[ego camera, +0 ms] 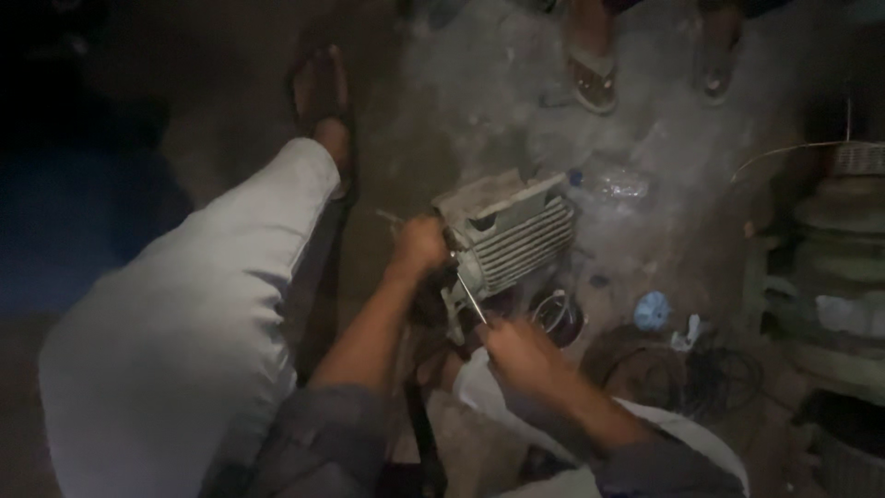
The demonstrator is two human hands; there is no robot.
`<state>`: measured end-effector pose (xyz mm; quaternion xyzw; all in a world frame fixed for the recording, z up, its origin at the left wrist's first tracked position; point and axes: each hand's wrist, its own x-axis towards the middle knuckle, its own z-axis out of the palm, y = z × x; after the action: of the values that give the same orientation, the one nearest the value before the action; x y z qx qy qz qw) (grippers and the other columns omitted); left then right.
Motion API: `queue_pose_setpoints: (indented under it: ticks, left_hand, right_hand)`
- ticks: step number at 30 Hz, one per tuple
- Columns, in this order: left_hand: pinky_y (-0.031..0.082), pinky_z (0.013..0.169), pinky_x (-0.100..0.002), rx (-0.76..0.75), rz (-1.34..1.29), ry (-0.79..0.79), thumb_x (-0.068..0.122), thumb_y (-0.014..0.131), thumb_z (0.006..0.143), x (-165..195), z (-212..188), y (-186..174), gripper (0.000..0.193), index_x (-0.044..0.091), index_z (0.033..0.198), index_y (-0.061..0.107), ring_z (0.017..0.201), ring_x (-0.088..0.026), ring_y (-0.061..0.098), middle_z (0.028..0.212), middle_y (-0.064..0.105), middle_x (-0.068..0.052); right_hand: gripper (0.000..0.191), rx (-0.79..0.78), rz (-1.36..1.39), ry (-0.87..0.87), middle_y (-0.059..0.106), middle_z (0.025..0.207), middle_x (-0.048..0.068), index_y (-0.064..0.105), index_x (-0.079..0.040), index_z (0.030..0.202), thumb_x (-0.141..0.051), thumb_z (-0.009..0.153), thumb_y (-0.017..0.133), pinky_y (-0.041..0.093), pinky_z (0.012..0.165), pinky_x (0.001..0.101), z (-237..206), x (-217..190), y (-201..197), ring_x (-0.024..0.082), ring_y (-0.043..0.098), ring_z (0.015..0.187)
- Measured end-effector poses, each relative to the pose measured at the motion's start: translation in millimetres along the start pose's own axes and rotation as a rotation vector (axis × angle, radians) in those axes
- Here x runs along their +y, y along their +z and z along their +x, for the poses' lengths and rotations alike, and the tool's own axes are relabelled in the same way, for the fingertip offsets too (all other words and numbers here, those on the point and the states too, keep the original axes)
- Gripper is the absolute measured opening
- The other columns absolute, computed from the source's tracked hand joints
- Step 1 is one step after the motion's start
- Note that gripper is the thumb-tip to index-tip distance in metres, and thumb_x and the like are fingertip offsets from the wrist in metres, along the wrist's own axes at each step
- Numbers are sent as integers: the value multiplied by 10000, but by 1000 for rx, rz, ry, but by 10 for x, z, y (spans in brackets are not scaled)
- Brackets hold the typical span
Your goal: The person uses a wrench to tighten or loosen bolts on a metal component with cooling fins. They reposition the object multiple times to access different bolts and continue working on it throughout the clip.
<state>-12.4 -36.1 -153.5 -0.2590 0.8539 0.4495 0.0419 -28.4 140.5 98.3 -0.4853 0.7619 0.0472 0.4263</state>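
Grey ribbed metal motor housing (512,242) sits on the concrete floor (498,83), the left hand (417,247) closed against its near end. Just right of those fingers, a thin metal rod (472,300) is pinched in the right hand (516,349). Farther right lie a wire coil (556,314), a blue cap (653,311) and two sandalled feet (592,65).

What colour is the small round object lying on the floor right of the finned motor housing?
Light blue round object, seen in the head view.
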Motion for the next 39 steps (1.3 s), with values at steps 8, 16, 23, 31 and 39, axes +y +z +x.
queue_pose_setpoints:
  ticks: [8, 16, 23, 31, 39]
  left_hand:
    - [571, 877, -482, -249, 67, -98, 157, 783, 652, 405, -71, -506, 279, 33, 902, 787, 979, -412, 712, 1007, 726, -238]
    - [569, 903, -470, -258, 18, -189, 291, 818, 759, 611, -101, -750, 320, 39, 954, 791, 1013, -381, 724, 1062, 743, -243]
    - [570, 858, -480, -196, 66, -168, 140, 803, 618, 572, -169, -689, 278, 4, 858, 766, 983, -413, 701, 999, 719, -265]
    - [560, 876, -524, -70, -78, -108, 178, 657, 872, 334, -155, -439, 195, 18, 922, 757, 971, -441, 705, 1008, 730, -263]
    - [552, 858, -534, -97, 66, -165, 225, 665, 770, 414, -234, -542, 274, -6, 899, 735, 978, -454, 687, 1024, 709, -264]
  right_hand:
    - [458, 38, 957, 211, 775, 1060, 105, 737, -40, 1185, -426, 974, 612, 583, 880, 419, 337, 519, -597, 223, 733, 969]
    - [449, 429, 742, 63, 729, 933, 122, 679, -1, 1100, -432, 983, 633, 557, 771, 398, 1195, 728, -1025, 222, 688, 860]
    - [415, 541, 716, 133, 713, 889, 89, 659, 8, 1095, -393, 1029, 573, 510, 746, 360, 1645, 710, -1009, 174, 651, 812]
    - [356, 451, 809, 27, 632, 825, 70, 671, 7, 972, -320, 1015, 537, 499, 717, 373, 1926, 978, -894, 175, 608, 775]
    - [454, 306, 522, 216, 724, 1038, 221, 681, 11, 1171, -394, 1007, 558, 521, 866, 450, 2262, 876, -943, 353, 705, 974]
